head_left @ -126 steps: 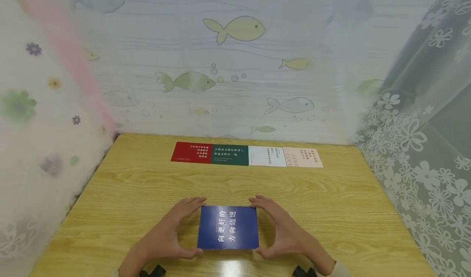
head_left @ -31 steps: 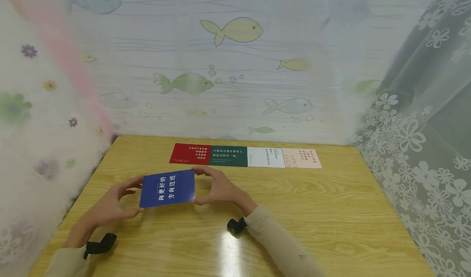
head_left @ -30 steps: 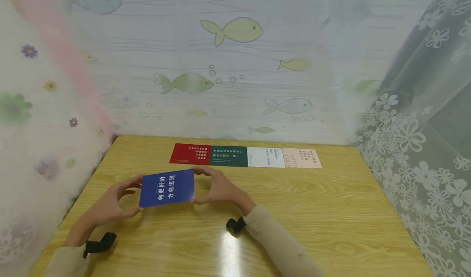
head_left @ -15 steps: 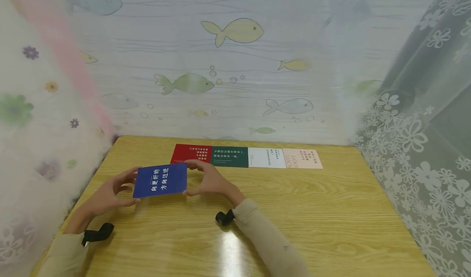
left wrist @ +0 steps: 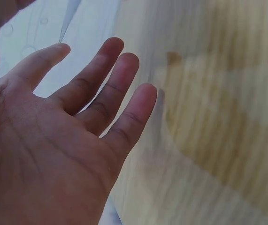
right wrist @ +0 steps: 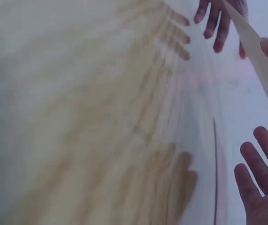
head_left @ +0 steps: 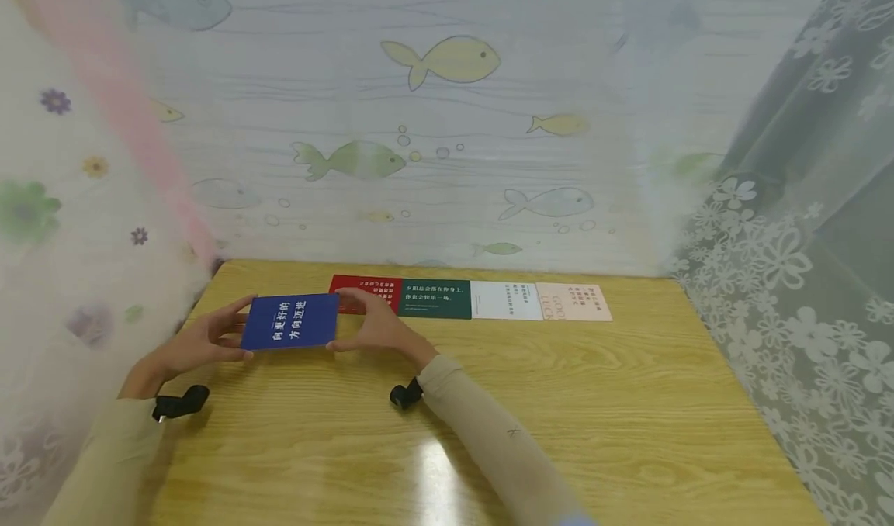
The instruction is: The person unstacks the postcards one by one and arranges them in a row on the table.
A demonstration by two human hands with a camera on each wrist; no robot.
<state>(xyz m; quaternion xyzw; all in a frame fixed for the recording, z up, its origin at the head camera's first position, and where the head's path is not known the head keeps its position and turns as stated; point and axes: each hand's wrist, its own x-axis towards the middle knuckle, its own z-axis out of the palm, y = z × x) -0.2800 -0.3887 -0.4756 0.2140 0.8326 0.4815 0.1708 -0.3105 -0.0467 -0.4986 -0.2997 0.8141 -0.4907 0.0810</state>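
Observation:
A blue card (head_left: 289, 321) with white characters is held level above the table's left half, off its surface. My left hand (head_left: 199, 341) pinches its left edge between thumb and index finger at the corners. The opposite edge is gripped the same way by my right hand (head_left: 377, 326), whose index finger overlaps the red card (head_left: 345, 282) behind. In the right wrist view the card's pale underside (right wrist: 258, 54) shows between both hands. The left wrist view shows the other left fingers (left wrist: 129, 70) extended, with only a sliver of the card (left wrist: 69, 18).
Along the back of the wooden table (head_left: 559, 402) lies a row: the red card, a green card (head_left: 436, 299), a white card (head_left: 504, 301) and a pale pink card (head_left: 574, 302). A fish-patterned curtain (head_left: 447, 185) hangs behind; flowered lace (head_left: 775, 278) borders the right side.
Both hands have carried the blue card from the front middle to the left, then farther back toward the row. The red card is now partly covered by the right hand. The row stays put.

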